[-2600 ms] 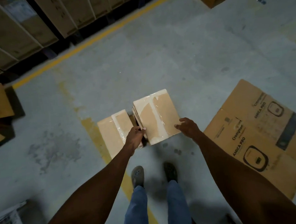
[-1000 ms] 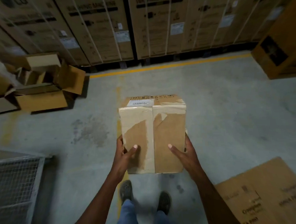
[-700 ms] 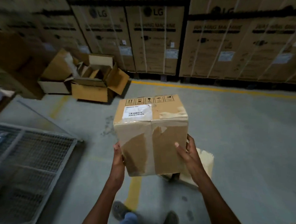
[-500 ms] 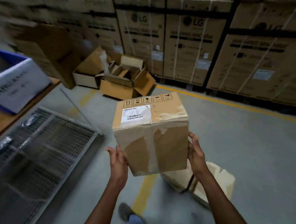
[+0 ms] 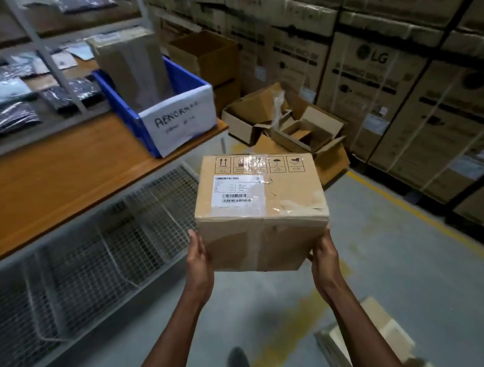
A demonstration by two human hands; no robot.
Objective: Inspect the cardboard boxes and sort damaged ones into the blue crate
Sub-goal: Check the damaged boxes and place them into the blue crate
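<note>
Held box: a brown cardboard box sits in the middle of the frame, up in the air between 2 hands.
Box top: it has a white label with bar codes, a row of 4 small signs along the far edge, and shiny, wrinkled tape.
Box front: wide tape runs down it, and the brown skin looks torn on both sides of the tape.
Left hand: the left hand presses flat on the left side of the box, fingers straight and close together.
Right hand: the right hand holds the lower right corner of the box; I cannot tell how its fingers lie behind it.
Blue crate: the blue crate is in the upper left of the frame, on a wooden table. A white paper on its front says "ABNORMAL".
In the crate: 1 tall box stands inside it.
Under the table: wire baskets at the left.
Floor boxes: open boxes lie behind the held box, and 1 more box is at the lower right.
Big boxes: a wall of big boxes fills the upper right.
</note>
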